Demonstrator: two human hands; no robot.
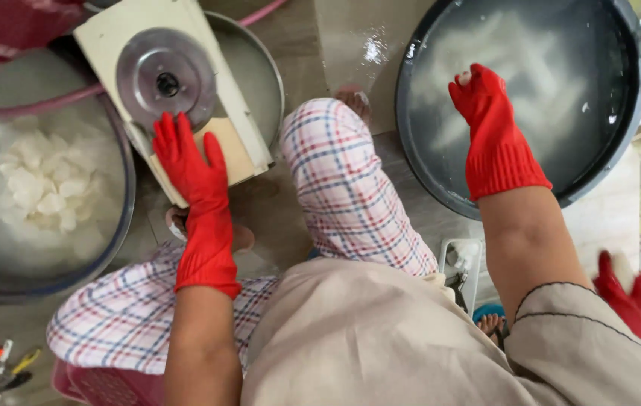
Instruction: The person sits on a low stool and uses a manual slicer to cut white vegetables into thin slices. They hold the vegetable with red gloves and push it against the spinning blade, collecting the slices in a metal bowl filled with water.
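The left hand [189, 169] lies open and flat on the slicer [177, 90], steadying it over a basin. The right hand [490, 124] dips into the dark tub [426, 173] of water, apparently pinching a white piece [465, 77], ready to feed.

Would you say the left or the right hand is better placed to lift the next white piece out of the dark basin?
The right hand, probably. It already reaches into the dark basin of milky water, fingertips at a white piece. The left hand rests flat on the slicer, far from the basin.
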